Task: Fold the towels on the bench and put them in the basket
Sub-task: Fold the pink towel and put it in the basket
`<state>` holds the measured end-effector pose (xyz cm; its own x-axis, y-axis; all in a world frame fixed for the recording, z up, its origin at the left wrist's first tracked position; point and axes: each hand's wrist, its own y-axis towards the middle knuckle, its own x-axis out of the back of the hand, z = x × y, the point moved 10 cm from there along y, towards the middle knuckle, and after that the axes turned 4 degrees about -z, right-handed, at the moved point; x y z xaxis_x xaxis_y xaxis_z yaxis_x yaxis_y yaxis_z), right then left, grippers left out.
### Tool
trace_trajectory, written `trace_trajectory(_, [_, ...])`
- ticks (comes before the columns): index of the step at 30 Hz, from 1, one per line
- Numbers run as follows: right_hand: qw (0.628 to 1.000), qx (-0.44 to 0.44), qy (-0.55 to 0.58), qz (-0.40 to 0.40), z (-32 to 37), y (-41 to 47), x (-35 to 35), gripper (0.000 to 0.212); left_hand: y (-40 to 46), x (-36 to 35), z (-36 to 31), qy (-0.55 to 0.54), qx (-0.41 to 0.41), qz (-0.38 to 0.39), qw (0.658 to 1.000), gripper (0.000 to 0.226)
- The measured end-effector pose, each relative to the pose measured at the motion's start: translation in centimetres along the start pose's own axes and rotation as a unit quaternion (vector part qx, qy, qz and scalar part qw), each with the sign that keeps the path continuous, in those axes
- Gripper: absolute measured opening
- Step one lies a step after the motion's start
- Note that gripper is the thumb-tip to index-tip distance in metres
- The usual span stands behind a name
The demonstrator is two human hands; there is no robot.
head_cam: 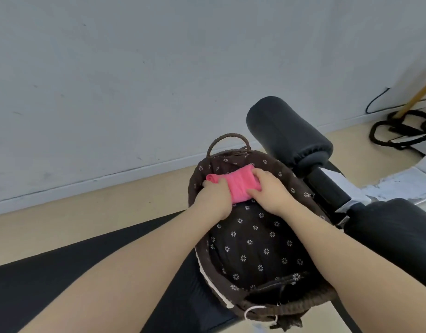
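Both hands are seen reaching forward into the basket [310,300], bare forearms stretched out from the lower edge of the view. At the near rim, a white cord [255,311] is looped against the brown woven weave. A dark fabric lining [252,243] printed with small white flowers is spread over the inside of the basket. Further in, the left hand [213,194] is curled over the left end of a folded pink towel [240,186], with the fingers wrapped around its rolled edge. The right hand [270,191] is closed on the right end of the same towel, thumb in front and fingers bent over the top. The towel is held low inside the far part of the basket, against the lining. Beneath the basket, a black padded bench [50,275] is visible to the left. To the right, a black foam roller pad [286,131] is mounted on a metal bar. Beyond the basket's far handle [228,138], a beige floor and a pale grey wall [135,68] are seen, with coiled black rope [399,131] lying at the far right
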<state>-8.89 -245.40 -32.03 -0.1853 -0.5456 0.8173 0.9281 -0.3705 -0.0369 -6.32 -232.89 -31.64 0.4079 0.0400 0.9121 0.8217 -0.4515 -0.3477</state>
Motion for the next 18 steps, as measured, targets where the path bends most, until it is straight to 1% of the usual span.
trace_trajectory(2, [0.996, 0.014, -0.088, -0.012, 0.3, -0.1, 0.0, 0.050, -0.2, 0.3, -0.4, 0.126, -0.023, -0.041, 0.991, 0.050])
trace_trajectory(3, [0.992, 0.018, -0.124, -0.030, 0.6, -0.3, 0.3, 0.050, -0.4, 0.8, -0.8, 0.191, -0.033, -0.077, 0.978, 0.045])
trace_trajectory(4, [0.986, 0.026, -0.158, -0.054, 1.1, -0.6, 1.0, 0.052, -0.7, 1.4, -1.3, 0.254, -0.049, -0.116, 0.959, 0.041])
trace_trajectory(5, [0.974, 0.052, -0.202, -0.087, 1.8, -0.9, 1.7, 0.055, -1.1, 1.9, -2.1, 0.307, -0.075, -0.155, 0.936, 0.039])
trace_trajectory(6, [0.956, 0.098, -0.249, -0.119, 2.8, -1.0, 2.1, 0.056, -1.3, 2.0, -2.7, 0.346, -0.102, -0.182, 0.915, 0.038])
trace_trajectory(7, [0.933, 0.160, -0.284, -0.149, 4.1, -1.2, 2.1, 0.052, -1.4, 1.8, -2.9, 0.371, -0.122, -0.189, 0.901, 0.039])
trace_trajectory(8, [0.907, 0.218, -0.321, -0.165, 5.3, -1.5, 1.7, 0.043, -1.3, 1.4, -2.9, 0.377, -0.135, -0.181, 0.898, 0.039])
trace_trajectory(9, [0.891, 0.251, -0.353, -0.133, 5.8, -1.6, 0.7, 0.034, -1.2, 1.1, -2.6, 0.367, -0.143, -0.164, 0.904, 0.038])
trace_trajectory(10, [0.887, 0.264, -0.369, -0.093, 5.9, -1.5, -0.3, 0.032, -0.9, 0.8, -2.3, 0.356, -0.147, -0.143, 0.912, 0.038])
trace_trajectory(11, [0.894, 0.253, -0.367, -0.047, 5.1, -1.2, -1.4, 0.038, -0.6, 0.4, -2.0, 0.347, -0.146, -0.124, 0.918, 0.038])
trace_trajectory(13, [0.907, 0.196, -0.372, 0.026, 3.4, -0.8, -2.4, 0.051, 0.0, -0.6, -1.2, 0.350, -0.134, -0.088, 0.923, 0.044])
trace_trajectory(15, [0.903, 0.169, -0.388, 0.079, 2.4, -1.1, -3.3, 0.061, 0.2, -1.7, -0.4, 0.366, -0.113, -0.046, 0.923, 0.058])
trace_trajectory(17, [0.912, 0.122, -0.363, 0.148, 1.4, -1.5, -3.8, 0.065, 0.1, -2.2, 0.1, 0.372, -0.098, -0.006, 0.923, 0.069])
trace_trajectory(18, [0.918, 0.101, -0.344, 0.172, 1.3, -1.6, -3.6, 0.064, -0.1, -1.9, 0.0, 0.368, -0.100, 0.002, 0.924, 0.070])
